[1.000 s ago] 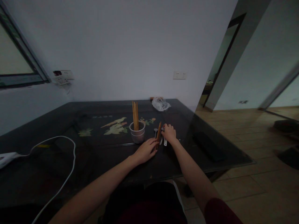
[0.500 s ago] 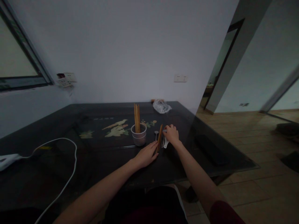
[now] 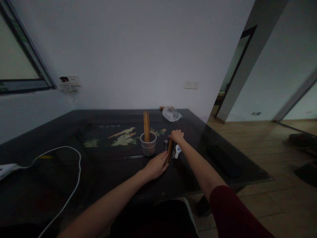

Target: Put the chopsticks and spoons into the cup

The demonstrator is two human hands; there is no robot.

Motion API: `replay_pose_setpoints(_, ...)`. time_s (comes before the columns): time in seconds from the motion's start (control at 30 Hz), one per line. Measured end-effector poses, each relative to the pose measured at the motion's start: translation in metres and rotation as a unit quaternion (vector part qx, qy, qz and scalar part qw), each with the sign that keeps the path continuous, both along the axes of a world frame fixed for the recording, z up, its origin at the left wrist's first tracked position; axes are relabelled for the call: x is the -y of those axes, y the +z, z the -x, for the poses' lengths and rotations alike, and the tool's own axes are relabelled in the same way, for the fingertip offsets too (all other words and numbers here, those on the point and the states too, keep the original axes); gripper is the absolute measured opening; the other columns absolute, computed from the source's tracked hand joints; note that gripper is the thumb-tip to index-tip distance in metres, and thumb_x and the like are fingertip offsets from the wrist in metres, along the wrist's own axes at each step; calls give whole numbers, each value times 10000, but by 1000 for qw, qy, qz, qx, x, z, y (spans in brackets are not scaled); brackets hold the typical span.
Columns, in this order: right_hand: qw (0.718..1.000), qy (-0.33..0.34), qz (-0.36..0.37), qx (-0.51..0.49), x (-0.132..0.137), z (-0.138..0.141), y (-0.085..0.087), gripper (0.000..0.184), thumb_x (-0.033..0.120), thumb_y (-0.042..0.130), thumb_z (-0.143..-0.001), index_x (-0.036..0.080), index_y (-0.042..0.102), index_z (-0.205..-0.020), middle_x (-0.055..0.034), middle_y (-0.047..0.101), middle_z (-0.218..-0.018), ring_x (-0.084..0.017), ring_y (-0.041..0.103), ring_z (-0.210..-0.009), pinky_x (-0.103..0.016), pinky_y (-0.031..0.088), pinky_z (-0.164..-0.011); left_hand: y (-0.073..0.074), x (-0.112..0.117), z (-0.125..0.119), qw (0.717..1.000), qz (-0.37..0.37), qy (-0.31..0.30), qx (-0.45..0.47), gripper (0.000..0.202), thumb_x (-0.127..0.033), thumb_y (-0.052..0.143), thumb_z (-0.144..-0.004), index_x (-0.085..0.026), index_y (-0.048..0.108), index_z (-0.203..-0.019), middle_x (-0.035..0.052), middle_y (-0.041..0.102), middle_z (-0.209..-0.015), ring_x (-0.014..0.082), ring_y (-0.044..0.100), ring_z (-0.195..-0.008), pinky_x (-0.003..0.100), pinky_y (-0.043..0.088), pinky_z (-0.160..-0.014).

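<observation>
A small bundle of wooden chopsticks (image 3: pixel 169 150) stands tilted over the dark table in front of me. My left hand (image 3: pixel 156 165) grips its lower end, thumb on the near side and fingers on the far side. At the upper tips, my right hand (image 3: pixel 177 135) has its fingers curled round the ends. Left of the bundle lies a small metal spoon (image 3: pixel 165 142), partly hidden by my left hand. On its right are another metal spoon (image 3: pixel 173 154) and a white spoon with a blue pattern (image 3: pixel 177 150), below my right wrist. A metal cup (image 3: pixel 149 149) holds several upright chopsticks (image 3: pixel 146 127).
The dark table (image 3: pixel 119 178) has a bird-and-flower picture on top. A crumpled plastic bag (image 3: pixel 171 114) lies near the wall. At the right is a black case (image 3: pixel 224 160); at the left, a white cable (image 3: pixel 79 168) runs from a white power strip (image 3: pixel 7 169).
My right hand has moved from over the white spoon, up and left to the chopstick tips, uncovering the spoon. My left hand stays at the lower end of the chopsticks.
</observation>
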State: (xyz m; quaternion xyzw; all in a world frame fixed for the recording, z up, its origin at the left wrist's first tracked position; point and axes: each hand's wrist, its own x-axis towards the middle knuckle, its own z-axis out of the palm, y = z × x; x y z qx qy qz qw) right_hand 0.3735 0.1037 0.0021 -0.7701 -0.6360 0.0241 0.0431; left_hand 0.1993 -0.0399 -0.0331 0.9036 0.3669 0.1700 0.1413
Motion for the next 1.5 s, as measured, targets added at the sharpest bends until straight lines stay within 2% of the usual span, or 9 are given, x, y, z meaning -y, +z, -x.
replay_pose_setpoints(0.23, 999, -20, 26, -1, -9, 5, -6, 431, 375, 532, -852, 122, 605, -1193, -215, 560, -1259, -314, 450, -1227, -433, 370, -927, 1, 3, -1, 1000, -17, 4, 3, 514, -257, 440, -878, -129, 357, -1369, 139, 386, -1443, 214, 365, -1333, 352, 332, -1101)
replay_pose_setpoints(0.47, 1000, -13, 9, -4, -12, 5, -10, 446, 392, 567, -822, 114, 618, -1167, -207, 599, -1216, -300, 514, -1182, -405, 374, -930, 5, 5, -1, 1000, -17, 12, 1, 513, -253, 455, -869, -142, 360, -1361, 139, 389, -1441, 223, 390, -1317, 366, 342, -1092)
replay_pose_setpoints(0.9, 999, -3, -25, -24, -9, 8, -8, 349, 305, 593, -808, 92, 658, -1077, -212, 657, -1107, -283, 605, -1086, -392, 389, -925, 2, 6, -2, 999, -35, 31, -26, 484, -261, 462, -871, -98, 410, -1324, 159, 402, -1429, 240, 387, -1317, 367, 330, -1100)
replay_pose_setpoints(1.23, 985, -46, -84, -142, -13, -4, 3, 397, 421, 544, -828, 126, 640, -1075, -196, 651, -1113, -277, 619, -1054, -313, 464, -820, 3, 7, 0, 999, -48, 22, -12, 484, -265, 468, -868, -161, 394, -1335, 119, 407, -1431, 226, 393, -1309, 364, 342, -1088)
replay_pose_setpoints(1.5, 953, -42, -125, -273, -17, -11, -1, 275, 336, 509, -830, 151, 656, -970, -112, 707, -971, -209, 659, -921, -239, 469, -732, 4, 6, -1, 998, -44, 22, -24, 476, -262, 463, -870, -150, 406, -1329, 123, 430, -1415, 227, 420, -1291, 362, 349, -1083)
